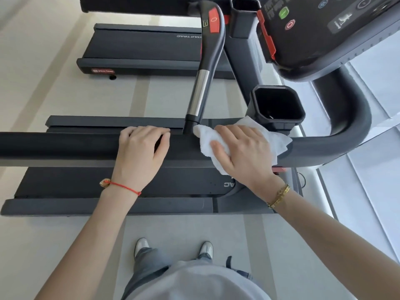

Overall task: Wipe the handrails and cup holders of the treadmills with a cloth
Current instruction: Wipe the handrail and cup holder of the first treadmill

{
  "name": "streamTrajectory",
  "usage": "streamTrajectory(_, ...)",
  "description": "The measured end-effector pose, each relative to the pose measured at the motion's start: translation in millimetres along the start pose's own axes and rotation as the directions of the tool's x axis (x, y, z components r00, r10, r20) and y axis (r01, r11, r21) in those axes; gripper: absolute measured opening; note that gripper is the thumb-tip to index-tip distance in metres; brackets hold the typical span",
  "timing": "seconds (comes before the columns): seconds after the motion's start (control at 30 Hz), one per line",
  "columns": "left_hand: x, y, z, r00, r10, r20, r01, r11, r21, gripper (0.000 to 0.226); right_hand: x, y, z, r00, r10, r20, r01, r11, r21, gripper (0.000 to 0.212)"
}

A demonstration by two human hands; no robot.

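White crumpled cloth (216, 146) lies pressed under the right hand (244, 150) on the padded black handrail (65, 145) beside the square black cup holder (278, 105), left hand (140, 148) curled over the rail, so wiping seems midway, cup holders apparently pending.

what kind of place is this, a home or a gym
Most likely a gym or fitness room. Two black treadmills stand side by side: the near treadmill deck and a second treadmill belt beyond it. A dark control console with coloured buttons and a black cup holder also show.
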State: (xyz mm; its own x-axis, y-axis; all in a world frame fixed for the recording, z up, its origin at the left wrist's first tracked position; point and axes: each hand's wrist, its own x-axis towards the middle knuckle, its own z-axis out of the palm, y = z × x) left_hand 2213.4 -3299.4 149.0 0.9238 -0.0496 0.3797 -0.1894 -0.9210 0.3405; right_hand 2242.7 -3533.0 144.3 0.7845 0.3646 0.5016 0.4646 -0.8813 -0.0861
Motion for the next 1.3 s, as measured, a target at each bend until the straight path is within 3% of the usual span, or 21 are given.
streamTrajectory(0.53, -20.6, -142.6, -58.0, 1.000, 0.011, -0.030, -0.009, 0.998, 0.067, 0.030, 45.5, -147.5, 54.7, 0.993, -0.050, -0.106, 0.051, 0.999, 0.001, 0.036)
streamTrajectory(0.7, -27.7, -185.3, -80.1, 1.000, 0.008, -0.014, -0.007, 0.998, 0.065, 0.031, 60.6, -192.8, 67.0, 0.992, 0.001, -0.127, 0.001, 1.000, 0.012, 0.037)
streamTrajectory(1.0, -40.8, -247.0, -113.8, 0.999, -0.039, -0.037, 0.041, 0.998, 0.042, 0.028, 101.8, -305.1, 93.0, 1.000, 0.018, -0.008, -0.018, 0.998, 0.068, 0.040)
streamTrajectory(1.3, -42.5, -268.5, -119.2, 0.998, -0.059, 0.010, 0.059, 0.995, -0.085, 0.037, 93.3, -283.0, 74.1, 0.993, -0.054, 0.103, 0.044, 0.994, 0.096, 0.042)
